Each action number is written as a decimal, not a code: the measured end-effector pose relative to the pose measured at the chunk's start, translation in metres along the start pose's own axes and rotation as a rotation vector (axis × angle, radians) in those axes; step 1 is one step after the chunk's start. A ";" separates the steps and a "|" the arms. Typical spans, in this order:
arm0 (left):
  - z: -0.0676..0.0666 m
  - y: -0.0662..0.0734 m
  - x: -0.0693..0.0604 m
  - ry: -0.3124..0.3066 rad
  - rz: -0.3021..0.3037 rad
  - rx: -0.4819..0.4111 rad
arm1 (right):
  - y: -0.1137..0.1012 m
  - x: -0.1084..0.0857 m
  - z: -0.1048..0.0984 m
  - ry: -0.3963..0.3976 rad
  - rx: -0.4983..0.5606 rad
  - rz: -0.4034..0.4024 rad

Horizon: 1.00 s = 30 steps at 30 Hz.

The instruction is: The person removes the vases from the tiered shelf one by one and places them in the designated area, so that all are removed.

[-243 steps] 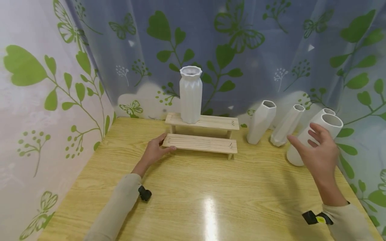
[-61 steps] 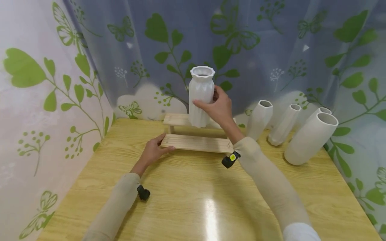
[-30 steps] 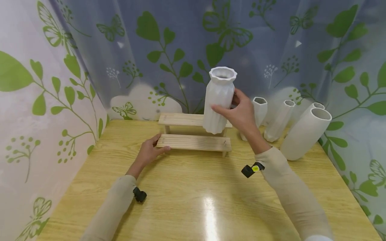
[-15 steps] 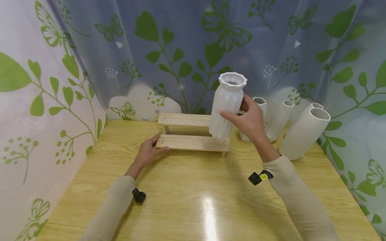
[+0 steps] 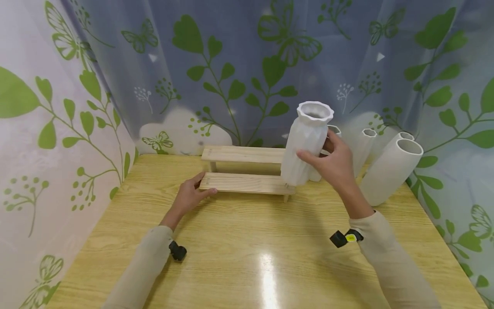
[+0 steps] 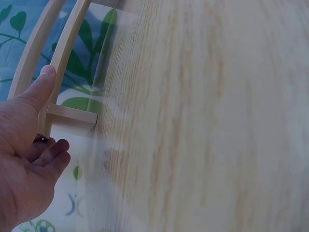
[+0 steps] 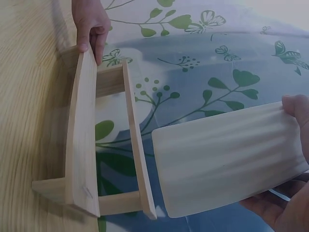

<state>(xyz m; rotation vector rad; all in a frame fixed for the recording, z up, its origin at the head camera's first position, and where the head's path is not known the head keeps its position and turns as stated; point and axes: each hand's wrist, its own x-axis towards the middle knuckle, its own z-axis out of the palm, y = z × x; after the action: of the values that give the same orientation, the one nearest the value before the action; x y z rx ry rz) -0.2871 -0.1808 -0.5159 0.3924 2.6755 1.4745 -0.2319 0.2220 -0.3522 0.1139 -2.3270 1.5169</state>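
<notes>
My right hand [image 5: 335, 165] grips a white ribbed vase [image 5: 302, 148] with a scalloped rim, thumb on the near side and fingers round the back. The vase is tilted, its mouth leaning right, and hangs in front of the right end of a two-tier wooden stand [image 5: 247, 183]. In the right wrist view the vase's base [image 7: 193, 169] is off the shelves. My left hand [image 5: 189, 197] holds the stand's lower tier at its left end. Seen from the left wrist, the thumb of that hand [image 6: 21, 150] presses on the plank [image 6: 65, 53] and the fingers curl below.
Right of the stand, several white vases stand on the wooden table [image 5: 231, 249]: a faceted one [image 5: 335, 130] mostly hidden behind the held vase, a narrow one [image 5: 362, 150], a wide smooth one [image 5: 391, 171] and another [image 5: 403, 136] behind it. A leaf-print curtain [image 5: 239, 51] backs the table.
The scalloped vase stood on the stand's upper tier; my right hand has since taken hold of it, lifted it off and carried it right, tilting it. My left hand stays on the stand.
</notes>
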 end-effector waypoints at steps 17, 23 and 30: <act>-0.001 -0.003 0.001 -0.010 0.005 0.004 | 0.034 -0.015 -0.031 0.079 -0.027 0.032; -0.002 -0.001 0.001 -0.011 0.007 0.000 | 0.046 -0.023 -0.042 0.110 -0.041 0.095; -0.002 0.000 0.000 -0.014 0.003 -0.003 | 0.058 -0.028 -0.052 0.133 -0.035 0.120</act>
<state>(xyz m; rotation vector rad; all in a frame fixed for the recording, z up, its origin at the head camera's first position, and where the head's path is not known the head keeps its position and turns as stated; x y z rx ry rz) -0.2873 -0.1825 -0.5152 0.4051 2.6632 1.4708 -0.2074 0.2894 -0.3938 -0.1340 -2.2890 1.4893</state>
